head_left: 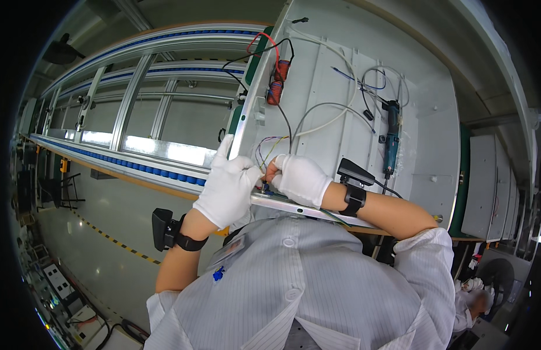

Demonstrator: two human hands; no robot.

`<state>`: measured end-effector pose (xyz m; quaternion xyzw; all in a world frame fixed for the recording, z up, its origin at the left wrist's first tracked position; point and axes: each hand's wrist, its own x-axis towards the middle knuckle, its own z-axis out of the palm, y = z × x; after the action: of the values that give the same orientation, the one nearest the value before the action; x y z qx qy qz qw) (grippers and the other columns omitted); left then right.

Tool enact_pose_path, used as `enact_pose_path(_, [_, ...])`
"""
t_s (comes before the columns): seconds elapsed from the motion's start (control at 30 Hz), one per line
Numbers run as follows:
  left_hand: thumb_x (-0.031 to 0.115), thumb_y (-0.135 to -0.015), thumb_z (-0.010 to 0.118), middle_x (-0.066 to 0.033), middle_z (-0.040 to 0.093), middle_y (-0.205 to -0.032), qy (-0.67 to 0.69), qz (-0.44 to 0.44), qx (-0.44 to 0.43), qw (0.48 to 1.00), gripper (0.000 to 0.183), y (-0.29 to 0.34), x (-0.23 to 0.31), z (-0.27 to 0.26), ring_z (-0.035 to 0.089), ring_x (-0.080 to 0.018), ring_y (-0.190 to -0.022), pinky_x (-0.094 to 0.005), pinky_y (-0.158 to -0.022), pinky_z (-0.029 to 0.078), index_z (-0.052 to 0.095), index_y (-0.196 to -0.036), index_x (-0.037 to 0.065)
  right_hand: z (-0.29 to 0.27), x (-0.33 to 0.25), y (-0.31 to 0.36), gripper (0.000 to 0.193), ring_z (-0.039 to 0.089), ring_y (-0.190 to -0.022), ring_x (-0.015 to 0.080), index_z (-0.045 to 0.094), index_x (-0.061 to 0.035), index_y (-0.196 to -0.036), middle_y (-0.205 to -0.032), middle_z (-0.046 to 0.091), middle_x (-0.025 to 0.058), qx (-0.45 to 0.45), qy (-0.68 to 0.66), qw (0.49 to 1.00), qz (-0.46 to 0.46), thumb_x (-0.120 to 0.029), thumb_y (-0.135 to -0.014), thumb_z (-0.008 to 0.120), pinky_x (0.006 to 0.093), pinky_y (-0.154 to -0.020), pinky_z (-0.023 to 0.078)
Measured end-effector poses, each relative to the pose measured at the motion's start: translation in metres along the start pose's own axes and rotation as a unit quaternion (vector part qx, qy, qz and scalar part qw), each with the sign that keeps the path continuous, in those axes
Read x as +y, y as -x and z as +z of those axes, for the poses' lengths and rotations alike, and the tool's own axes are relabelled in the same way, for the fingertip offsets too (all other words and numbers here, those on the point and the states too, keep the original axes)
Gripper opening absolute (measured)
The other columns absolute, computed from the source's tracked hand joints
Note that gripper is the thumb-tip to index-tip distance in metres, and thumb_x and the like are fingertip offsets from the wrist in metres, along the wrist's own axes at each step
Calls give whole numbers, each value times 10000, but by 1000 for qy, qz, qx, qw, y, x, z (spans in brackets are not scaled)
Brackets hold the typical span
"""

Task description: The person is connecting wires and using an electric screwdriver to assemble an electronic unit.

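My white-gloved left hand (228,189) is at the near left corner of a large white metal enclosure (317,58), its index finger stretched up along the rim. Its thumb and other fingers close near the right hand, and what they hold is hidden. My right hand (301,179), gloved with bare fingertips, pinches at the ends of thin coloured wires (264,153) rising inside the enclosure. A small dark blue part (266,188) sits just below the fingertips, by the metal rim. A grey cable (305,116) and a dark cable run down behind the right hand.
Inside the enclosure lie a teal and black power screwdriver (392,140), red wire coils (276,92) and a looping white cable (346,61). A roller conveyor frame (124,111) adjoins on the left. Another person (473,303) sits at the lower right, beside a fan (497,274).
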<state>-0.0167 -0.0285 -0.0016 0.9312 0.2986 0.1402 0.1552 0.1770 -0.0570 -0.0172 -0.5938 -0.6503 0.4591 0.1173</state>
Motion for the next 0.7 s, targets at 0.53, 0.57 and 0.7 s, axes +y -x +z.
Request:
enact_pose_path(0.53, [46, -731, 592, -128, 619, -848, -5, 6, -16, 1000, 53, 2, -3, 2, 600, -340, -944, -590, -1118, 279, 641, -748, 55, 9, 9, 5, 118, 671, -782, 262, 677, -18, -924, -846, 682, 150, 18, -40, 997, -60, -100, -846, 642, 323, -737, 532])
enact_pose_path(0.57, [46, -731, 592, -128, 619, -848, -5, 4, -17, 1000, 53, 2, -3, 2, 600, -340, -944, -590, -1118, 279, 641, -748, 55, 8, 10, 7, 119, 671, -787, 240, 682, -14, -930, -851, 687, 137, 11, -48, 997, -64, -89, -852, 633, 316, -747, 533])
enact_pose_path(0.7, [47, -725, 591, -120, 612, -825, 2, 4, -16, 1000, 53, 2, -2, 2, 606, -314, -916, -594, -1115, 279, 638, -745, 58, 3, 12, 10, 131, 668, -803, 180, 688, -5, -946, -869, 700, 98, -28, -115, 992, -35, -61, -870, 598, 294, -775, 535])
